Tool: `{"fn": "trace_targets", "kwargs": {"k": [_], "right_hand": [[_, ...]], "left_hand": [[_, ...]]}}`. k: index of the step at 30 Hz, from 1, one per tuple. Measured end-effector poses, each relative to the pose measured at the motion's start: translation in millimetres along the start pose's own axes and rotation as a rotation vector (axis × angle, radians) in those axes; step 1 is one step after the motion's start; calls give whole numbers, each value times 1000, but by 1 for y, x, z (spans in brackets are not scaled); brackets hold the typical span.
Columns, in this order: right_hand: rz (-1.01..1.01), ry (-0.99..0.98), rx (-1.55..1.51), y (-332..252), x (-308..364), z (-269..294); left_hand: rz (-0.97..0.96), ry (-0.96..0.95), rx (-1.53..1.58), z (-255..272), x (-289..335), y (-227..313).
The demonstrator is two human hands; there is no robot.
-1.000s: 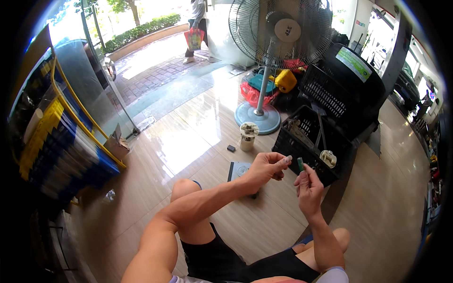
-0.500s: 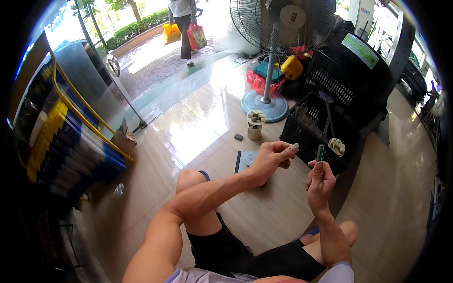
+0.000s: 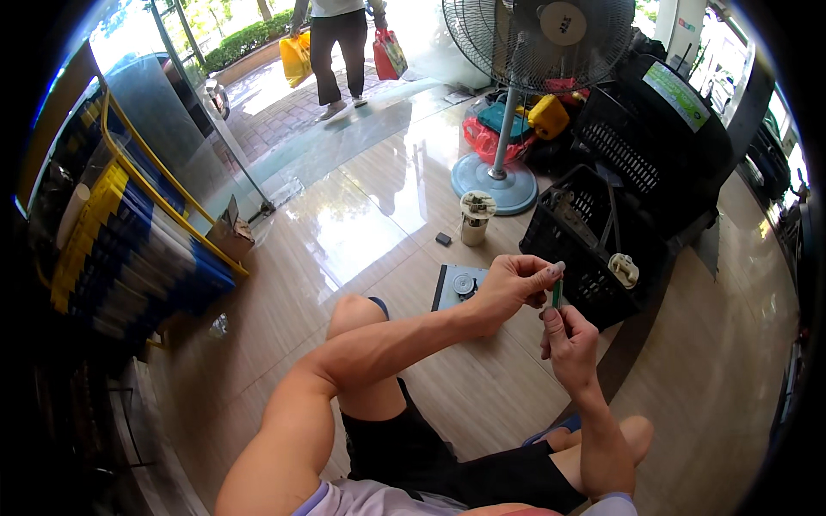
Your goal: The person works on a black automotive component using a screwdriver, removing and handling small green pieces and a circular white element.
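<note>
My right hand (image 3: 572, 344) pinches the lower part of a narrow green strip (image 3: 557, 294), like a thin circuit board edge-on, between thumb and fingers. My left hand (image 3: 519, 285) is closed in a pinch at the strip's upper end. Whether something tiny sits between those left fingertips is too small to tell. Below and behind my left hand, a flat silver-and-black device (image 3: 449, 291) with a round part lies on the floor, partly hidden by that hand. Beyond it are a small dark block (image 3: 443, 239) and an upright whitish cylindrical part (image 3: 475, 220).
A standing fan (image 3: 495, 182) is ahead. To its right are a black plastic basket (image 3: 572, 225) with a whitish part (image 3: 624, 270) at its edge, and black crates. A yellow-framed rack (image 3: 159, 249) stands left. Outside, a person (image 3: 337, 43) carries yellow and red bags.
My right hand has moved left with the green strip, and my left hand slightly right, so they now meet at it. The view has shifted a little. The person outside is nearer.
</note>
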State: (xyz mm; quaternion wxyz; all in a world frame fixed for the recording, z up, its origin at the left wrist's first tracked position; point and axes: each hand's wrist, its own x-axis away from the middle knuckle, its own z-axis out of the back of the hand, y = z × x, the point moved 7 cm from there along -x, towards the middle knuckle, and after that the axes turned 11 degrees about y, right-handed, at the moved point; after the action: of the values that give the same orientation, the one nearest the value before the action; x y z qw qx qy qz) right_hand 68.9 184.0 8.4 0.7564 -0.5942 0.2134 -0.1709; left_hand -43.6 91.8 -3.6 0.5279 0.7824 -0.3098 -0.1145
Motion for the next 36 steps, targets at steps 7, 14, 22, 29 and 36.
{"fn": "trace_targets", "kwargs": {"k": [7, 14, 22, 29, 36], "right_hand": [[43, -38, 93, -4, 2, -1], [58, -50, 107, -2, -1, -3], [36, -82, 71, 14, -6, -5], [116, -79, 49, 8, -11, -3], [139, -40, 31, 0, -11, 3]], "left_hand": [[-25, -40, -82, 4, 3, 3], [-86, -51, -157, -1, 6, 21], [-125, -85, -152, -2, 5, 23], [68, -46, -82, -8, 7, 21], [-32, -89, -57, -21, 4, 26]]}}
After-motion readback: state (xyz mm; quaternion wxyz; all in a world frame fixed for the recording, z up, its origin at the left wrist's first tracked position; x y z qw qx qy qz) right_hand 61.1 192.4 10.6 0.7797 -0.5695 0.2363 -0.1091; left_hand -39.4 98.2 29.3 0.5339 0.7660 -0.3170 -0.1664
